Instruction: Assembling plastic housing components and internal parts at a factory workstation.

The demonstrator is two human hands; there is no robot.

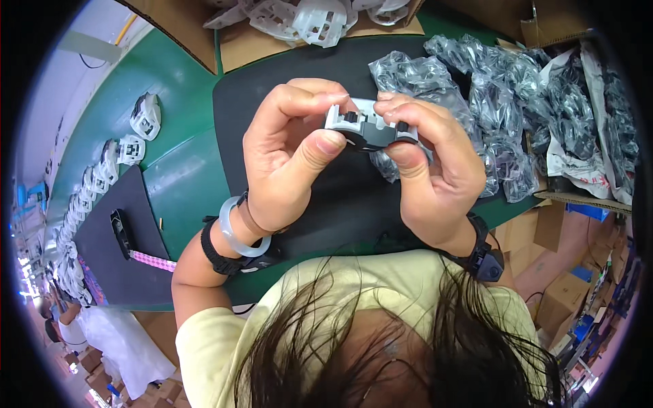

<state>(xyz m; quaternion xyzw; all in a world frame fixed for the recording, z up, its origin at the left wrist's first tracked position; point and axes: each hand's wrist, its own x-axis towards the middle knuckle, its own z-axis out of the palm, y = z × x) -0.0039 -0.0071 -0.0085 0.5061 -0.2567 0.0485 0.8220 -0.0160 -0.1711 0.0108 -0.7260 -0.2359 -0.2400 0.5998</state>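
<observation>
Between my two hands is a small white and black plastic part [371, 130], held up over a black mat [306, 204]. My left hand [289, 153] pinches its left end, thumb below and index finger on top. On the other end, my right hand [439, 163] grips with the thumb underneath and the fingers bent over the upper edge. The white side of the part faces up and away, and a dark curved side faces me. Its ends are partly covered by my fingertips.
Clear plastic bags with dark parts [503, 102] lie to the right, some in a cardboard box [585, 198]. A box of white plastic shells [320, 20] stands at the back. White shells [146, 117] line the green table [183, 170] at left, near a black strap-like piece [122, 232].
</observation>
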